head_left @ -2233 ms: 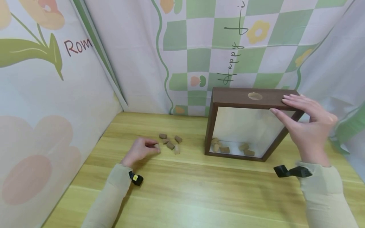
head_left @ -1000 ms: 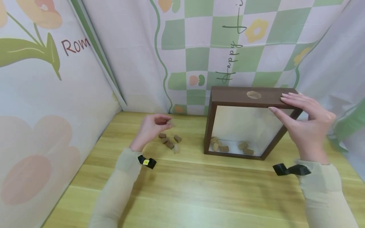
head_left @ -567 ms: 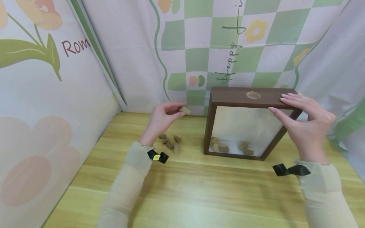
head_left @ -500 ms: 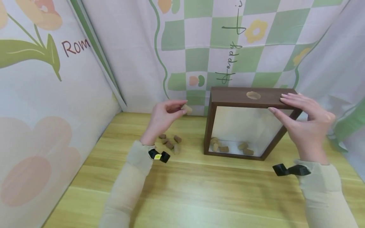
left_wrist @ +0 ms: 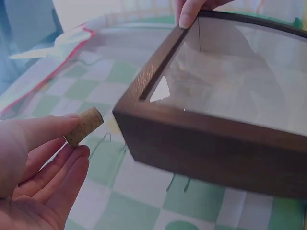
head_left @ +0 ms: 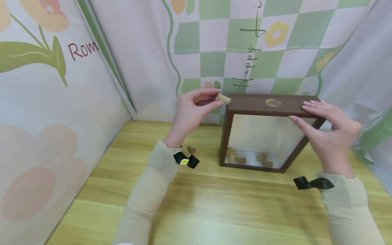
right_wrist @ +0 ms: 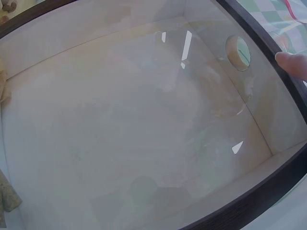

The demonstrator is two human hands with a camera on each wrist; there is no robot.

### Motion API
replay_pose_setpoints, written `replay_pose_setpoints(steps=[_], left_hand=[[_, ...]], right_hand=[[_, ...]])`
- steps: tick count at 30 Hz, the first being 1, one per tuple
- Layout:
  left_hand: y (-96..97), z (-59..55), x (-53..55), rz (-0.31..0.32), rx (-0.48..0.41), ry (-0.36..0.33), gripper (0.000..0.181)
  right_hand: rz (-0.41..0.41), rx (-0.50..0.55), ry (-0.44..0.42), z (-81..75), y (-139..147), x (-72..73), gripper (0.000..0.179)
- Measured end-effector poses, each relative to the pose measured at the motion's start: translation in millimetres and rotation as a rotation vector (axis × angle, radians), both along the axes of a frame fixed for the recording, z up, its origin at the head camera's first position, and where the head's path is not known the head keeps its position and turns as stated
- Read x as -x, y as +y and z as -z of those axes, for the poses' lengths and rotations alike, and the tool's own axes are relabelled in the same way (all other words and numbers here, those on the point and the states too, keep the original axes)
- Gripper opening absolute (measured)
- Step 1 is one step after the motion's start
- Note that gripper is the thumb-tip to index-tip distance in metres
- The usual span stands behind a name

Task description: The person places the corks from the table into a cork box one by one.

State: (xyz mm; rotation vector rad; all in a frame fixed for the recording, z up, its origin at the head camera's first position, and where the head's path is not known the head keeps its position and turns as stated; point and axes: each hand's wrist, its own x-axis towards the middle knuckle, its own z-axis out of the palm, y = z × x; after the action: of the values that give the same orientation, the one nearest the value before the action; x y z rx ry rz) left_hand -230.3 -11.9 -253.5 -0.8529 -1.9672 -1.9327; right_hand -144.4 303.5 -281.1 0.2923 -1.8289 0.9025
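My left hand (head_left: pixel 190 110) pinches a cork (head_left: pixel 223 99) between thumb and fingertips, just left of the top corner of a dark brown wooden shadow box (head_left: pixel 248 103). In the left wrist view the cork (left_wrist: pixel 86 125) is apart from the box's frame (left_wrist: pixel 201 139). The box stands upright with a clear front and a round hole (head_left: pixel 273 102) in its top. Several corks (head_left: pixel 267 163) lie inside at the bottom. My right hand (head_left: pixel 333 134) holds the box's top right corner, fingers on top, thumb on the front edge. In the right wrist view, a fingertip (right_wrist: pixel 292 64) is near the hole.
A loose cork (head_left: pixel 191 149) lies on the wooden table (head_left: pixel 232 204) behind my left wrist, which hides most of that pile. A patterned curtain (head_left: pixel 211 51) hangs behind the box, and a flower-print panel (head_left: pixel 39 136) stands at the left.
My left hand has picked a cork up from the pile, lifted it and carried it right to the box's top left corner. My right hand and the box have stayed in place.
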Motion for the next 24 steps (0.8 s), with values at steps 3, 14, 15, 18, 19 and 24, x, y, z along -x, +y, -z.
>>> replay_pose_setpoints(steps=[3, 14, 15, 18, 19, 24], left_hand=[[10.9, -7.9, -1.4, 0.007, 0.028, -0.012, 0.030], [46.5, -37.8, -1.9, 0.057, 0.137, 0.002, 0.029], [49.7, -40.5, -1.2, 0.057, 0.155, 0.008, 0.029], [59.1, -48.0, 1.2, 0.056, 0.225, 0.013, 0.031], [62.2, -50.1, 2.4, 0.060, 0.248, 0.016, 0.032], [77.2, -56.2, 8.8, 0.077, 0.352, 0.079, 0.034]], right_hand=[[0.005, 0.000, 0.000, 0.0, -0.6, -0.6, 0.034], [0.009, 0.008, 0.002, -1.6, -2.1, -1.4, 0.034], [0.009, 0.009, 0.004, -1.8, -2.0, -1.1, 0.034], [0.006, 0.001, 0.005, -2.1, -1.4, -0.5, 0.035], [0.006, -0.002, 0.005, -2.1, -1.3, -0.5, 0.035], [0.011, -0.005, -0.008, -1.4, -0.9, -1.7, 0.036]])
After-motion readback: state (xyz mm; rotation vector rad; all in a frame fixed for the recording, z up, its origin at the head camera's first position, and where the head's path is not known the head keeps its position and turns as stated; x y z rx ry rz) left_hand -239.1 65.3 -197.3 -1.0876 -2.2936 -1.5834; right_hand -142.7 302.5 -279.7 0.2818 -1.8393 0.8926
